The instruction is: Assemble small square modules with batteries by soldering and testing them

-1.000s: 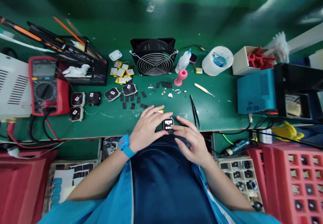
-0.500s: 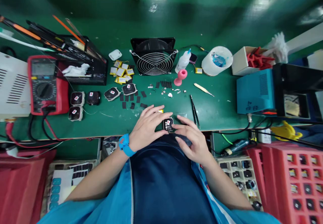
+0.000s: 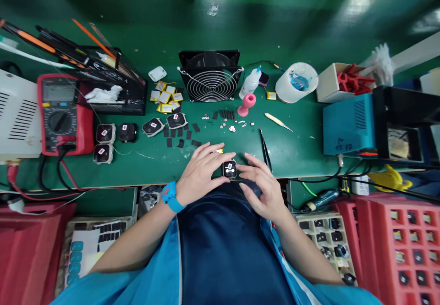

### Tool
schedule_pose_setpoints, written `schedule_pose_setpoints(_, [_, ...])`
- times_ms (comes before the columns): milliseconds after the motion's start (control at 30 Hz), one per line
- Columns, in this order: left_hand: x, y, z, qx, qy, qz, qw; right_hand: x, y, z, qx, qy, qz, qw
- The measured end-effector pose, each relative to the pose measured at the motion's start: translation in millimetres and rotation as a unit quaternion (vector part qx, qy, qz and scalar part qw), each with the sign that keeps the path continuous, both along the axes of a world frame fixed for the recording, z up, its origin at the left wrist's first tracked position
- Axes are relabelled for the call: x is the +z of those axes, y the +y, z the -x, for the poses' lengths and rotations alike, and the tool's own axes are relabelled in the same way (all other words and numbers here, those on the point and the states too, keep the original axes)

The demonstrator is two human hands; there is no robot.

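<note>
Module point(image 3: 229, 169) pinched between left hand point(image 3: 201, 172), right hand point(image 3: 263, 189).

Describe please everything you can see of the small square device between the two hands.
The small square device is a dark, roughly square unit with rounded corners, like a watch body without a strap. Its upward face is black, with a small red-and-white mark and some pale spots; finer detail is too small to tell. It sits at the near edge of the green bench, face up. The left hand touches its left side and the right hand its right side, fingertips meeting it.
</note>
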State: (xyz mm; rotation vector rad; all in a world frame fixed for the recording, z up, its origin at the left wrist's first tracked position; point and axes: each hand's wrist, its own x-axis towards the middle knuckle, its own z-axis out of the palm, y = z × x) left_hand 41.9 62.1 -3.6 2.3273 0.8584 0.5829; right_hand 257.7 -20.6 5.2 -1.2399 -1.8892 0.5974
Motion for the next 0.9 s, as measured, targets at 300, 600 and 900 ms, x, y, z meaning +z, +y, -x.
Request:
schedule_pose_setpoints(300, [0.2, -0.1, 0.8, 0.001, 0.009, 0.001, 1.000, -0.6, 1.1, 5.3, 0.002, -0.003, -0.008, 1.000])
schedule_pose_setpoints(600, [0.4, 0.1, 0.4, 0.000, 0.008, 0.000, 1.000, -1.5, -0.7, 4.4, 0.020, -0.016, -0.008, 1.000])
schedule_pose_setpoints(900, [-0.3, 0.2, 0.9, 0.001, 0.010, -0.001, 1.000, -1.0, -0.4, 6.4, 0.005, -0.017, -0.019, 1.000])
